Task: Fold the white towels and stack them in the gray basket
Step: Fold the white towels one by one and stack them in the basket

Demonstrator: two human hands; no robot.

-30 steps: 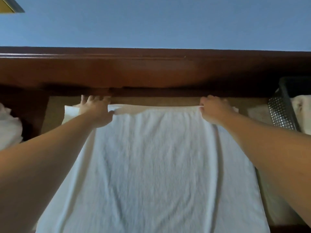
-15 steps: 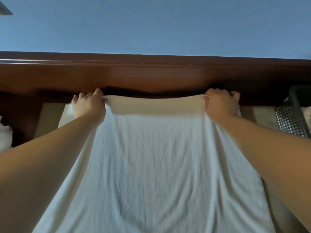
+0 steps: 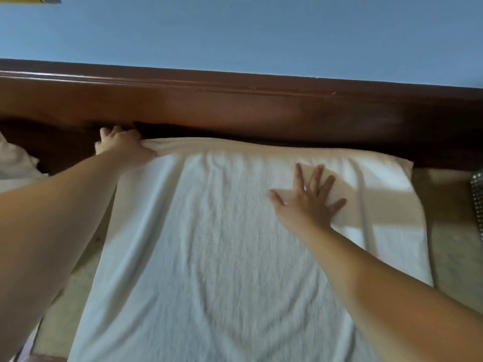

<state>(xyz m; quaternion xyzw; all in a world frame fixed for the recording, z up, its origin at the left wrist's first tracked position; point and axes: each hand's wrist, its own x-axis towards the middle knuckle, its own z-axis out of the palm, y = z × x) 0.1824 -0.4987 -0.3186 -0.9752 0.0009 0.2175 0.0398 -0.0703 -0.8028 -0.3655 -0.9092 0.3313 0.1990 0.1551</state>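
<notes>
Left hand grip pinching white towel corner by headboard; right hand flat, fingers wide.

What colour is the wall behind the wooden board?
Blue wall, plain, seen in the head view.

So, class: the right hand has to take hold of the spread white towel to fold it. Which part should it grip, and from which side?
Grip the far right corner of the white towel, coming from the right. That corner lies free near the wooden board, while the left hand pinches the far left one. The right hand lies flat, fingers spread.
</notes>
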